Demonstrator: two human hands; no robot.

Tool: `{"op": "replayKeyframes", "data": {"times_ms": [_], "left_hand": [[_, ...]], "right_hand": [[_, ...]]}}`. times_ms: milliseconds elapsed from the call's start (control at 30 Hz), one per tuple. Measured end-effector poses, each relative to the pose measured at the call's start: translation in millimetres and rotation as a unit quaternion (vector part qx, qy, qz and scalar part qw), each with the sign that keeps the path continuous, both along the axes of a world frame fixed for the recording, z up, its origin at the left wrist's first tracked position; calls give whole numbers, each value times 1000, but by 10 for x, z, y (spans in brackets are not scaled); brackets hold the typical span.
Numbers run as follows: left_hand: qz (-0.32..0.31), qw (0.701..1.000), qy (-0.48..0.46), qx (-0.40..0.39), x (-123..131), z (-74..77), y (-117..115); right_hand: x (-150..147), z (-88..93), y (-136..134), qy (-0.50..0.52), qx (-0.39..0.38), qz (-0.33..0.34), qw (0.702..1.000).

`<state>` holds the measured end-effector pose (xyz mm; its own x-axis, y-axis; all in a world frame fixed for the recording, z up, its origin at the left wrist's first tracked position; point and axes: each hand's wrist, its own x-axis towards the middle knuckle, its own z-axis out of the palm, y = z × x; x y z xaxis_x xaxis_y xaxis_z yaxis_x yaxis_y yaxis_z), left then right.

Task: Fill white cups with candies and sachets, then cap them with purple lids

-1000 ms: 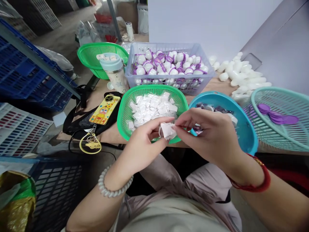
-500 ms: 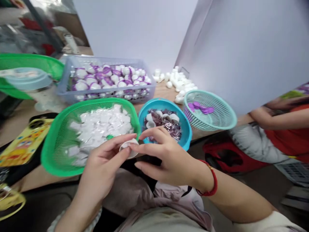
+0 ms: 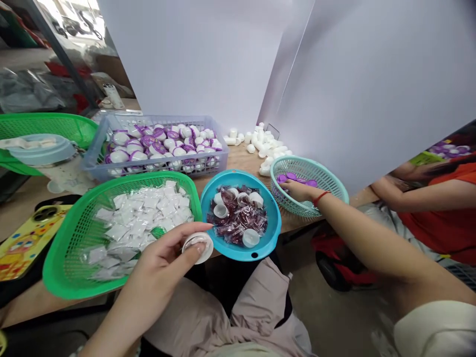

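Observation:
My left hand pinches a small white plastic cup between thumb and fingers, its mouth turned up, with the thumb pressed inside. This cup is just left of a blue bowl of dark reddish-purple foil packets and several loose white cups. Over on the right, my right hand reaches inside a pale teal basket, its fingers drawn together at the purple discs. What those fingertips grip, if anything, is hidden.
A green basket holds white packets. Behind it, a clear bin is full of white-and-purple capsules. White cups lie against white panels. A phone and a lidded cup are left; another person's arm is right.
My right hand has left the white cup and moved right into the teal basket. My left hand still holds the cup. The view has shifted slightly.

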<state>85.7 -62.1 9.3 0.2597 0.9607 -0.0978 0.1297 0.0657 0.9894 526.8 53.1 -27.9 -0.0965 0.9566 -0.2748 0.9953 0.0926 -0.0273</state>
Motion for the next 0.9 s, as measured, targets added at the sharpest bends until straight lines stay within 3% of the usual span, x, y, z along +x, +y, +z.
{"op": "replayKeyframes", "data": {"times_ms": [100, 200, 333, 600, 667, 733, 833, 900], "left_hand": [[-18, 999, -23, -44, 28, -30, 3], [-16, 996, -50, -75, 91, -31, 14], [9, 994, -98, -43, 203, -14, 31], [-18, 991, -123, -55, 368, -2, 60], [-17, 991, -117, -54, 395, 7, 54], [-16, 993, -103, -49, 419, 16, 43], [-18, 996, -78, -36, 457, 13, 22], [-23, 997, -70, -21, 485, -5, 12]], "right_hand": [[5, -108, 20, -3, -28, -4, 1000], [58, -101, 26, -6, -27, -23, 999], [137, -26, -95, 13, 46, -64, 997], [128, 95, -377, 23, 161, -177, 971], [-63, 179, -476, 15, 197, -185, 963], [-415, 292, -656, 64, 255, -148, 953], [-1161, 446, -1042, 311, 329, 23, 891], [-1657, 484, -1292, 425, 293, 106, 850]]}}
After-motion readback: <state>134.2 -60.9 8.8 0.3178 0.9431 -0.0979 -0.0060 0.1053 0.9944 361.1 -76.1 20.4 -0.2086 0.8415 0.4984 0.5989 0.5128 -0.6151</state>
